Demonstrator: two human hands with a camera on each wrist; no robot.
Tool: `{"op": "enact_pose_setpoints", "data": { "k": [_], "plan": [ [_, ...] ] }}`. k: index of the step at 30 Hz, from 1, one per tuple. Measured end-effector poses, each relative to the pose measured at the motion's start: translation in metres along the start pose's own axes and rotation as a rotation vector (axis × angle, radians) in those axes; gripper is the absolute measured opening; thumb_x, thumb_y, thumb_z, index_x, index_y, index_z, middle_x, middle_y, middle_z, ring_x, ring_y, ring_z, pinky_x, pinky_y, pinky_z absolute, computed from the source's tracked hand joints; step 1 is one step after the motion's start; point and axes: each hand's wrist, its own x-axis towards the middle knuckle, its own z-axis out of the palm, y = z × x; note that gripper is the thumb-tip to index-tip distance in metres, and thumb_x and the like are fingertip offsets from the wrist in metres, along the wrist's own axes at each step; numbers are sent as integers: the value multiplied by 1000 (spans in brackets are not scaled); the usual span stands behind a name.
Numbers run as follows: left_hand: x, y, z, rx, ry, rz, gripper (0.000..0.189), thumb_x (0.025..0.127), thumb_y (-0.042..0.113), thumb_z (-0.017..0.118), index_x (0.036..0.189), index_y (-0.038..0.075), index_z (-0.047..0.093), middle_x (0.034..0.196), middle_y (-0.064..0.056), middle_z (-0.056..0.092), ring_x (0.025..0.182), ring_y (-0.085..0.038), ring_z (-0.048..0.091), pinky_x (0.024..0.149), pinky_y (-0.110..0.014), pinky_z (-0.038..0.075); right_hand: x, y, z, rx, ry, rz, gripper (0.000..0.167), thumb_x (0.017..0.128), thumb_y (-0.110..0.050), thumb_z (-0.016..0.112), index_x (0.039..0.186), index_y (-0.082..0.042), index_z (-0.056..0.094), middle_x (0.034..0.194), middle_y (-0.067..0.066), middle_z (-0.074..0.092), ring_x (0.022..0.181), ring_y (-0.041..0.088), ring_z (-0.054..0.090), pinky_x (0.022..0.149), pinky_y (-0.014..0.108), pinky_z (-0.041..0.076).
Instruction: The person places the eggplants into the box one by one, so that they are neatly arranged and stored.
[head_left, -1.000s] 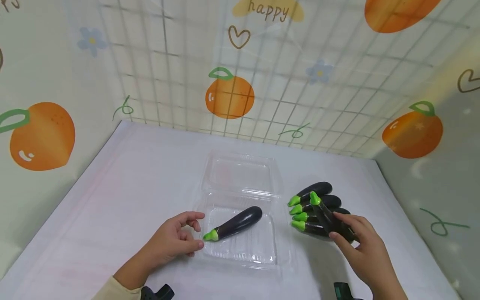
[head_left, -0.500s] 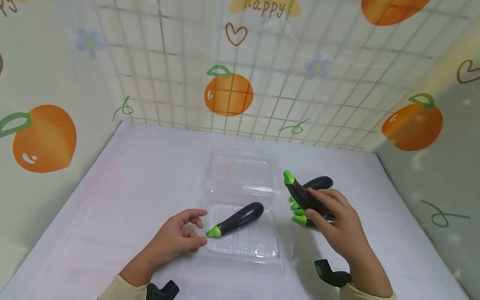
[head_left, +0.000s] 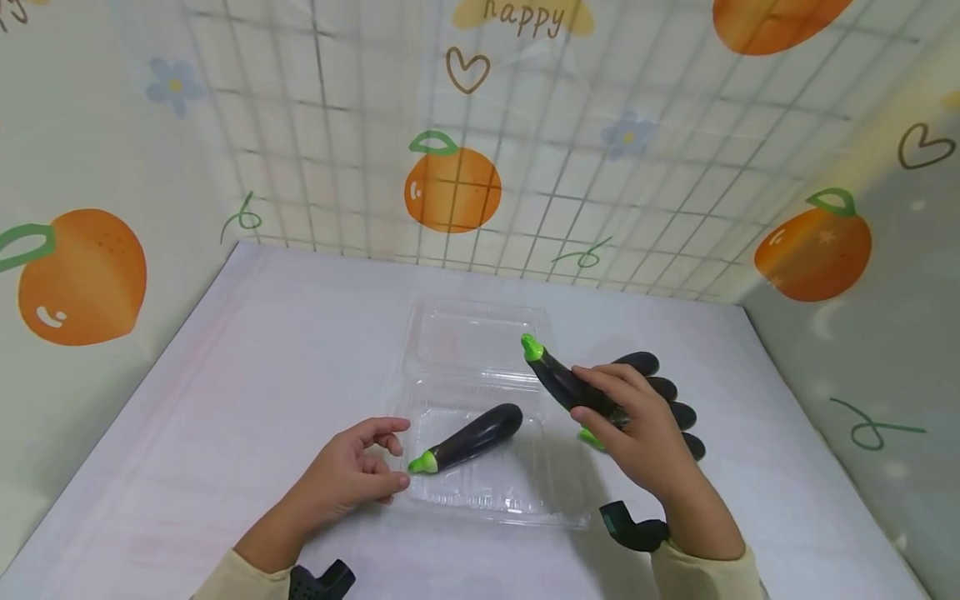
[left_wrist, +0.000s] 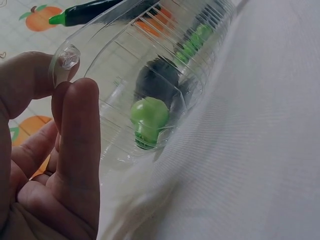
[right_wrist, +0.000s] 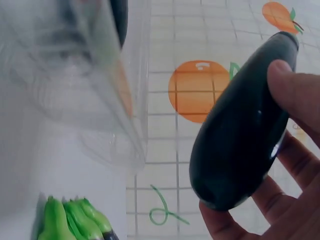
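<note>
My right hand (head_left: 633, 421) grips a dark purple eggplant (head_left: 558, 379) with a bright green stem end. This eggplant (right_wrist: 240, 130) hangs above the right part of an open clear plastic clamshell container (head_left: 517, 504), stem toward the upper left. Inside the container's base lies another eggplant (head_left: 480, 437), slanted, its green end near the left rim. My left hand (head_left: 348, 471) holds the container at that left rim, thumb and index finger apart along the edge. In the left wrist view, the clear rim (left_wrist: 112, 37) passes between the thumb and index finger.
Several more eggplants (head_left: 693, 417) lie side by side right of the container, partly hidden behind my right hand. The container's lid (head_left: 480, 312) lies folded back behind its base. Patterned walls (head_left: 360, 167) with oranges and grid lines enclose the white table (head_left: 262, 350).
My right hand has lifted the eggplant from beside the pile and carried it left, over the container's right side. My left hand stays at the container's left rim.
</note>
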Motion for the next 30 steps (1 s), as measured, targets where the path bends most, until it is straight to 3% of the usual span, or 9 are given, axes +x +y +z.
{"op": "enact_pose_setpoints", "data": {
  "k": [5,16,22,30],
  "plan": [
    [0,4,0,4,2,-2,72,82,3,81,144,-4,46,108,-10,50,64,-9,62,64,-26,58,5,-4,6,55,-36,3,49,87,-12,80,133,-13,67,123,1,63,101,15,59,75,21,54],
    [-2,8,0,-6,-6,5,73,82,3,80,145,-7,44,108,-9,49,66,-7,62,65,-25,59,10,-15,25,231,-132,2,42,84,-11,82,122,-22,70,119,-5,66,108,12,59,82,34,56],
    [-3,8,3,8,3,-1,72,82,3,81,144,-6,45,108,-9,49,65,-7,61,64,-25,58,8,-24,26,201,-242,-49,46,80,-11,85,120,-29,70,118,-11,67,107,9,62,84,36,54],
    [-4,4,9,6,18,-12,72,82,4,81,144,-4,45,107,-9,50,65,-8,61,65,-26,59,0,-27,30,188,-381,-46,47,80,-10,83,118,-32,68,117,-15,64,106,9,61,88,33,53]
  ]
}}
